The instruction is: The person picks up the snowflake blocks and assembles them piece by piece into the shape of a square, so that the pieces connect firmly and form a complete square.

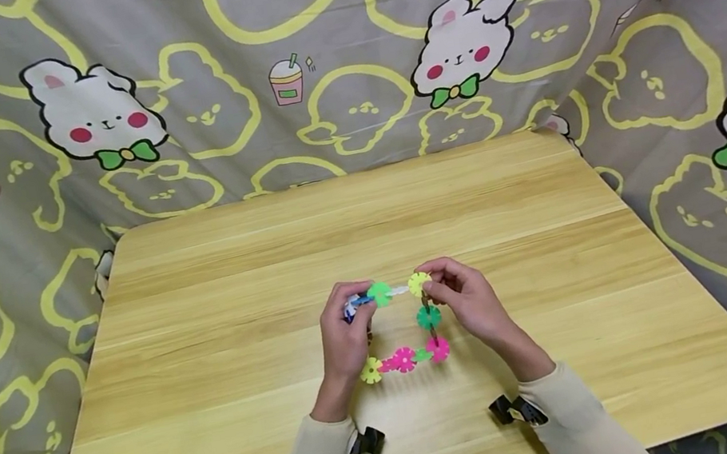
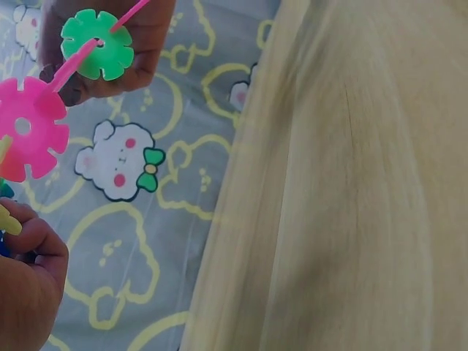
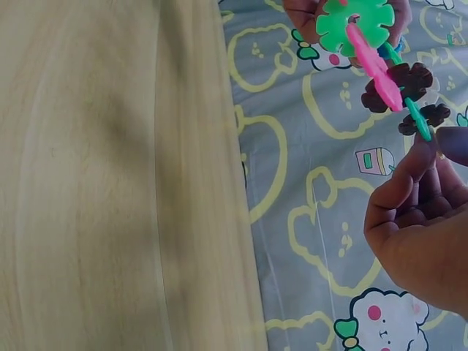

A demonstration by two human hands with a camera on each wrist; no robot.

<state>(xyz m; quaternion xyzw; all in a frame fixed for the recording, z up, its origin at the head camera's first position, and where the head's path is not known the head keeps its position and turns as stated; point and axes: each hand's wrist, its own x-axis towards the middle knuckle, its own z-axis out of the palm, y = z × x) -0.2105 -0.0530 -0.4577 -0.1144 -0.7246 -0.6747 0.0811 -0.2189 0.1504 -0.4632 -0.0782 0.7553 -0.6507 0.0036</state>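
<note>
A ring of notched, flower-shaped plastic discs, slotted together into a rough rectangle, is held up between my hands over the table. My left hand (image 1: 342, 338) pinches its far left corner, beside a light green disc (image 1: 379, 294) and a blue piece (image 1: 363, 300). At the far right corner my right hand (image 1: 467, 299) pinches a yellow disc (image 1: 420, 283); a whitish disc (image 1: 400, 290) links it to the light green one. A dark green disc (image 1: 429, 318) and brown discs (image 3: 409, 82) form the right side. Along the near side run pink discs (image 1: 404, 360) and another yellow disc (image 1: 370, 371). My left fingers partly hide the left side.
The wood-grain table (image 1: 206, 328) spreads out around and beneath my hands. A grey curtain (image 1: 345, 124) with rabbit and yellow outline patterns hangs behind it and at both sides. Black straps with small devices (image 1: 370, 442) sit on both wrists.
</note>
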